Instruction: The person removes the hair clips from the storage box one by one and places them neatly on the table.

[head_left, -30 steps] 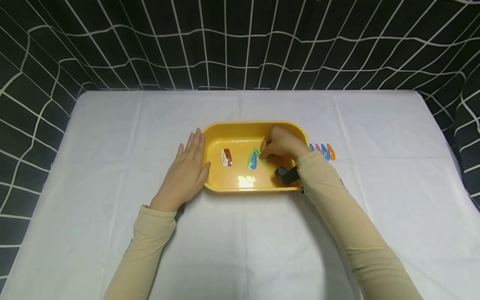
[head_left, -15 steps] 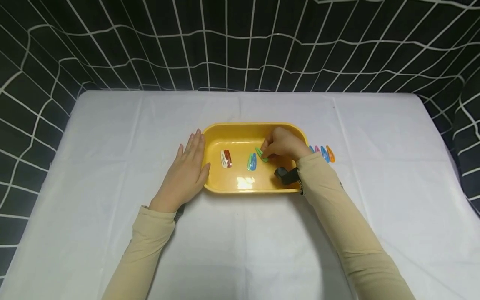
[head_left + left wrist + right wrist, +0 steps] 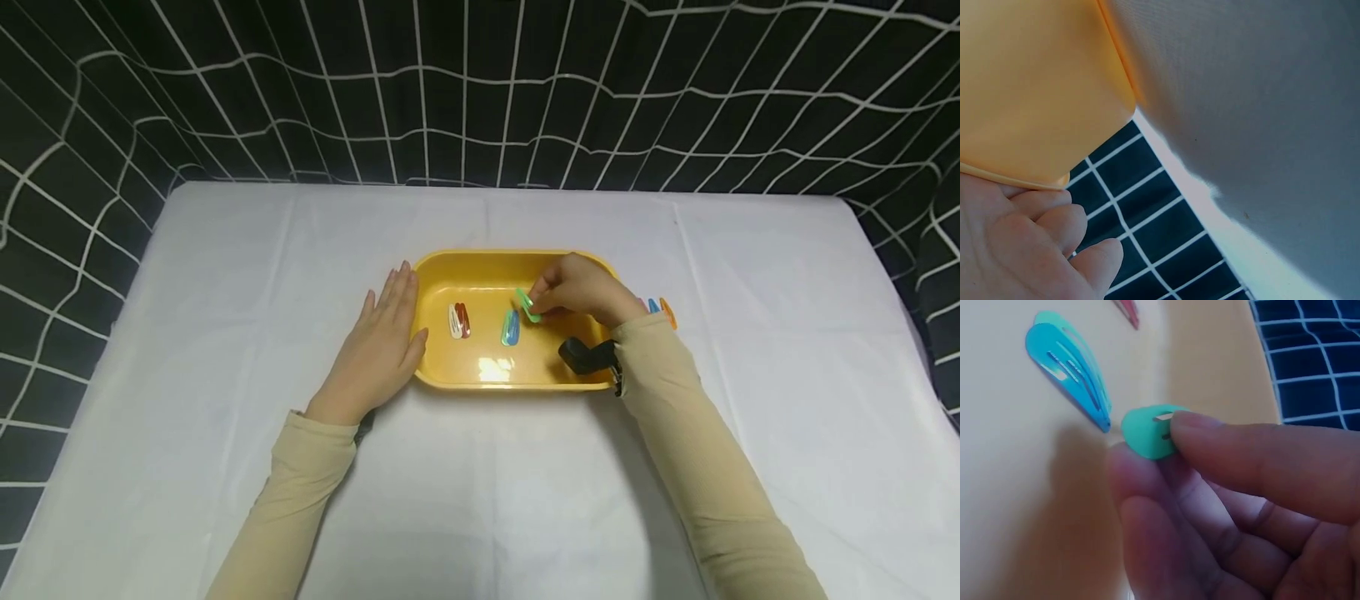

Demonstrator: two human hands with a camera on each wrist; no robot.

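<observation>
A yellow tray (image 3: 480, 271) lies on the white-covered table. My left hand (image 3: 375, 354) rests with straight fingers along the tray's left end; in the left wrist view the fingers (image 3: 1063, 228) touch the rim. Inside the tray, my right hand (image 3: 581, 290) pinches a green hair clip (image 3: 1146, 432) between thumb and fingers. Just left of it, a blue hair clip (image 3: 1063, 365) overlaps another green one (image 3: 506, 323). Further left, a white hair clip (image 3: 454, 322) and a dark red one (image 3: 464, 320) lie side by side.
Outside the tray's right end lie a blue hair clip (image 3: 654, 306) and an orange one (image 3: 668, 313), partly hidden by the right sleeve (image 3: 660, 375). A black wrist camera (image 3: 585, 356) hangs over the tray. Dark fabric with a white grid (image 3: 480, 92) stands behind the table.
The right hand has drawn slightly right with the green hair clip, which now looks steeper. The sleeve covers more of the outside clips. The left hand stays put; the head view has shifted slightly.
</observation>
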